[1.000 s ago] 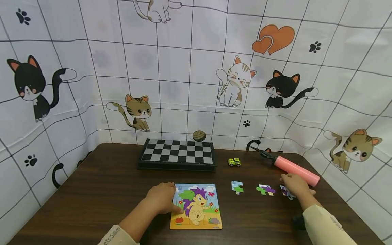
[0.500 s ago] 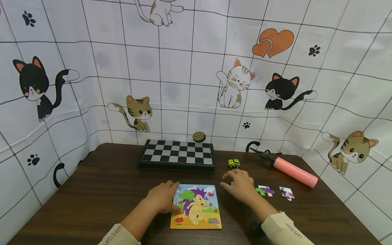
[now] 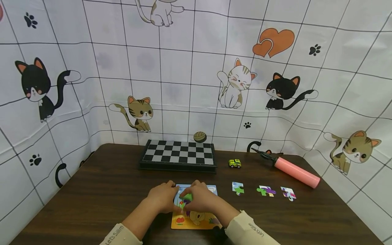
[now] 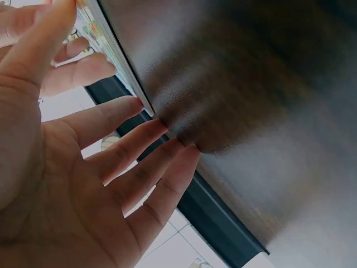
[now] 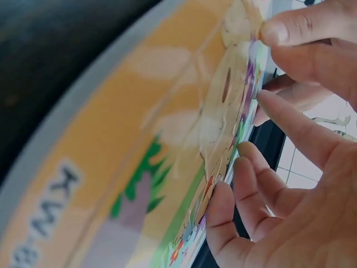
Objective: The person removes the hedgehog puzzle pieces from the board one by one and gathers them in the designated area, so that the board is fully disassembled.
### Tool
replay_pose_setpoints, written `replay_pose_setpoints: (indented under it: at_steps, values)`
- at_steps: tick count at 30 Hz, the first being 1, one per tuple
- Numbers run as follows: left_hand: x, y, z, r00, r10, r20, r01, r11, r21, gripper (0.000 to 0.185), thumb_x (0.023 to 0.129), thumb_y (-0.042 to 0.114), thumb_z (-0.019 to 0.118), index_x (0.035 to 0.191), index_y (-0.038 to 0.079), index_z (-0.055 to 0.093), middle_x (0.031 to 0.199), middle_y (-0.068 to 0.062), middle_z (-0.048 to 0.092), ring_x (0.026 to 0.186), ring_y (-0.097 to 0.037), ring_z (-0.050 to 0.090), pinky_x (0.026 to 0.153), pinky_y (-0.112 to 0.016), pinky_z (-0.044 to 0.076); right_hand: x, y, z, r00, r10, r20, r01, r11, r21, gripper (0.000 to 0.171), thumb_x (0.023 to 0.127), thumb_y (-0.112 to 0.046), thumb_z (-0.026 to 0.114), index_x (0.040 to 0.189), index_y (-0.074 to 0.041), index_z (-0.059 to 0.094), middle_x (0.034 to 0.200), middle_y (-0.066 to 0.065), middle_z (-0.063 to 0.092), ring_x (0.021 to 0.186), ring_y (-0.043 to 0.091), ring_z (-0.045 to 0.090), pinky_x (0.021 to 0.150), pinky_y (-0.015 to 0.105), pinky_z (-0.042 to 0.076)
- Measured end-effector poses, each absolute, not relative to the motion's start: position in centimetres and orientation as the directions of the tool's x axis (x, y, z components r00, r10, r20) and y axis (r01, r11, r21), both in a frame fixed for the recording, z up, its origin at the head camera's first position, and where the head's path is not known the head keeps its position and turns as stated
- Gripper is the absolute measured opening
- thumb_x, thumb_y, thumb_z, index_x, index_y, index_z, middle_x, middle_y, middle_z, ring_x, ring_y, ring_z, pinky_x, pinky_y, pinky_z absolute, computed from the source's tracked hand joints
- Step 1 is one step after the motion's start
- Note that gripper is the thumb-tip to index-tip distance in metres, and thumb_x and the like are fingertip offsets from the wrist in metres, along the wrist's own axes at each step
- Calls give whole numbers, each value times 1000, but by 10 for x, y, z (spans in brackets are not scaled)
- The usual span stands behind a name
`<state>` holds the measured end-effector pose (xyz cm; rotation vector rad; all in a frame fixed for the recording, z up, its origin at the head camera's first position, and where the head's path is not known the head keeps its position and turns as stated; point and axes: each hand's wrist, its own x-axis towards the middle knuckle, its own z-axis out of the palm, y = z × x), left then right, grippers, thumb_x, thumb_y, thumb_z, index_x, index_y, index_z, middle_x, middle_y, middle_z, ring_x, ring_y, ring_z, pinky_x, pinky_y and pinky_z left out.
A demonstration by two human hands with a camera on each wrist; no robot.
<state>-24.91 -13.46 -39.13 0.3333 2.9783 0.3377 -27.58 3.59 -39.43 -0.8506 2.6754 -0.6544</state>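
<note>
Looking at: a kids' puzzle board (image 3: 196, 223) lying flat near the front edge of the dark wooden table (image 3: 101, 190)
Puzzle look: orange-yellow frame with a grey rim, cartoon hedgehog with purple spikes, green grass, little red flowers; some letters printed in the corner in the right wrist view
Left hand (image 3: 160, 199): fingers spread and pretty much straight, fingertips (image 4: 167, 125) pressing the table right at the board's left edge, so it's bracing, not grabbing
Right hand (image 3: 199, 199): on top of the picture, thumb and fingers pinching a puzzle piece (image 5: 234, 111) that's tipped up out of the board
Not sure: which piece it is exactly, the wrist view is super close and blurry
Loose pieces: three pieces (image 3: 265, 191) in a row on the table to the right of the board, apart from each other
Other stuff: folded chessboard (image 3: 179, 157) behind the puzzle, tiny yellow-green toy car (image 3: 234, 163), pink hand pump (image 3: 294, 172) at the far right
</note>
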Motion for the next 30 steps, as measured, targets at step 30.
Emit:
replay_pose_setpoints:
  at_steps: [30]
  values:
    - [-249, -134, -391, -967, 228, -110, 198, 952, 235, 83, 67, 52, 88, 131, 4, 63, 133, -17, 55, 119, -38, 54, 93, -60, 49, -280, 36, -403, -839, -544, 21, -338, 491, -803, 8, 95, -18, 68, 94, -12, 73, 85, -5, 67, 77, 13, 62, 65, 27, 53]
